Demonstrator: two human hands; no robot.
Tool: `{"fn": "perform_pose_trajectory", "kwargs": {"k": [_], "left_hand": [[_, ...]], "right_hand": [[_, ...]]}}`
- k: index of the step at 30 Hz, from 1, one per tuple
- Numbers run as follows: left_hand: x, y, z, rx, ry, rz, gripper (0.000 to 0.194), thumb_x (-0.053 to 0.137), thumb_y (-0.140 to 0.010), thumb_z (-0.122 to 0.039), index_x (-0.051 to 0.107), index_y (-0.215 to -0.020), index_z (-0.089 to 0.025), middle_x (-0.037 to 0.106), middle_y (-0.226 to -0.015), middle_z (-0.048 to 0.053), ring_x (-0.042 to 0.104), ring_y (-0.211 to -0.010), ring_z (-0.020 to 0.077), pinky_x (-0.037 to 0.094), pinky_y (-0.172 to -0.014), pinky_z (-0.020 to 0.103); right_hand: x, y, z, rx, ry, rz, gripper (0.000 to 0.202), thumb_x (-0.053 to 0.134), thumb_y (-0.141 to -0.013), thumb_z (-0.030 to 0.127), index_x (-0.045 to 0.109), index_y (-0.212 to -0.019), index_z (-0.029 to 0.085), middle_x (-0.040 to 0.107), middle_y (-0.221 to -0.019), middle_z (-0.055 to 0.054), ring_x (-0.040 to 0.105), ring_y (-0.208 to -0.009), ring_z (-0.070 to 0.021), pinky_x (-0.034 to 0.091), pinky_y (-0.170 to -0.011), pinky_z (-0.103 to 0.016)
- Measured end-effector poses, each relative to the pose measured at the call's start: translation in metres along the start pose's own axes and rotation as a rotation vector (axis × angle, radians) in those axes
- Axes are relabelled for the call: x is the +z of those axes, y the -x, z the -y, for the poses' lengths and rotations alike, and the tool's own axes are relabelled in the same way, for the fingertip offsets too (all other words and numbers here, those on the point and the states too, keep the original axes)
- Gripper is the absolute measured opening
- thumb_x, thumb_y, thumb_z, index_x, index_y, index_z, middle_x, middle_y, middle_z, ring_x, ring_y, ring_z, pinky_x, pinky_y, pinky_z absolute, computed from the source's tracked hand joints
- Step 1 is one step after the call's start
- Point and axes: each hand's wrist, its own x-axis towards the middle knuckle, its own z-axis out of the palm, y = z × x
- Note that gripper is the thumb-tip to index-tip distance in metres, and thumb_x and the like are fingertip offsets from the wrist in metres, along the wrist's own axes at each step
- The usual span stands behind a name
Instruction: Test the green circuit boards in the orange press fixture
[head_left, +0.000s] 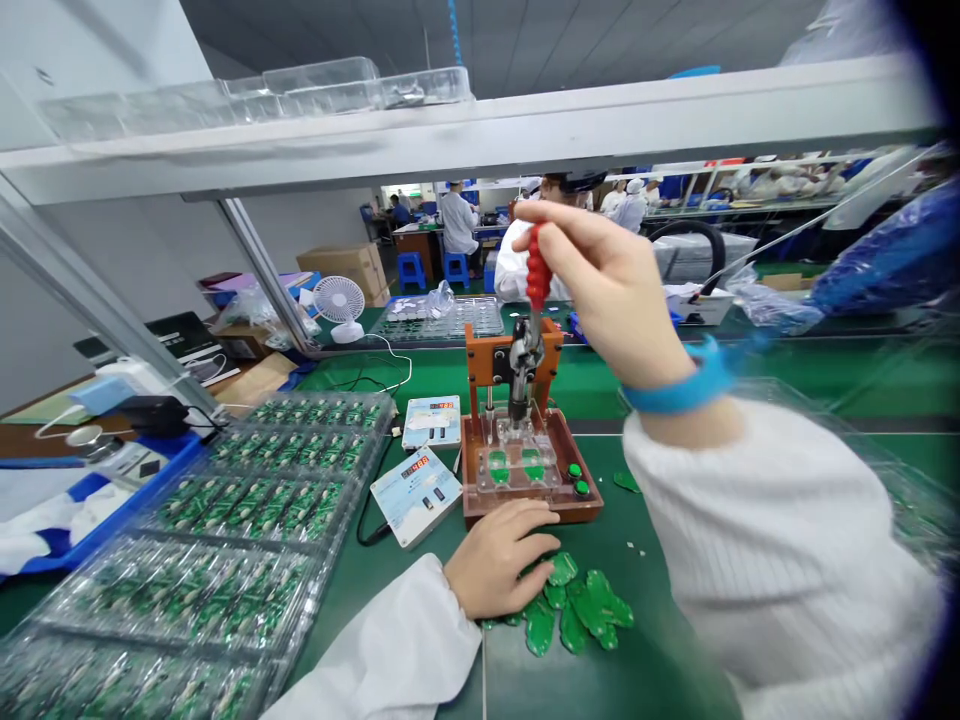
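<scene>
My right hand [604, 285] grips the red handle [537, 268] of a toggle clamp, which stands upright on an orange-framed test fixture [480, 362]. Under the clamp, a clear plate [517, 478] covers two green round boards in the fixture's brown tray. Two green buttons [577, 480] sit at the tray's right side. In front of the fixture, my left hand [506, 560] lies with its fingers spread, the fingertips by the tray's front edge and the pile. That loose pile of green circuit boards [592, 610] lies on the mat, partly hidden by the hand.
Clear trays [255, 500] filled with green boards spread along the left. Two white display boxes [417, 495] with red digits sit left of the fixture. A small fan [339, 305] stands behind. A shelf beam [480, 135] crosses overhead. People work across the bench.
</scene>
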Motion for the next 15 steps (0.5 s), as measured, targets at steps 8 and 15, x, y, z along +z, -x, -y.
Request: {"fn": "perform_pose_trajectory", "kwargs": {"k": [8, 15], "left_hand": [[0.002, -0.001, 0.0, -0.006, 0.002, -0.031, 0.018, 0.058, -0.095, -0.022, 0.065, -0.112, -0.016, 0.066, -0.128, 0.011, 0.058, -0.127, 0.0261, 0.052, -0.108, 0.043], [0.002, -0.004, -0.002, -0.044, 0.006, -0.02, 0.018, 0.057, -0.096, -0.02, 0.066, -0.11, -0.017, 0.068, -0.125, 0.01, 0.059, -0.124, 0.0238, 0.052, -0.107, 0.041]], "right_hand": [[0.012, 0.103, 0.023, -0.226, 0.263, -0.121, 0.038, 0.056, -0.099, 0.011, 0.066, -0.131, 0.028, 0.073, -0.123, -0.002, 0.065, -0.116, -0.0183, 0.053, -0.103, -0.037], [0.022, 0.132, -0.01, -0.24, 0.164, -0.101, 0.045, 0.056, -0.095, 0.003, 0.066, -0.129, 0.031, 0.072, -0.125, -0.002, 0.063, -0.124, -0.023, 0.054, -0.107, -0.047]]}}
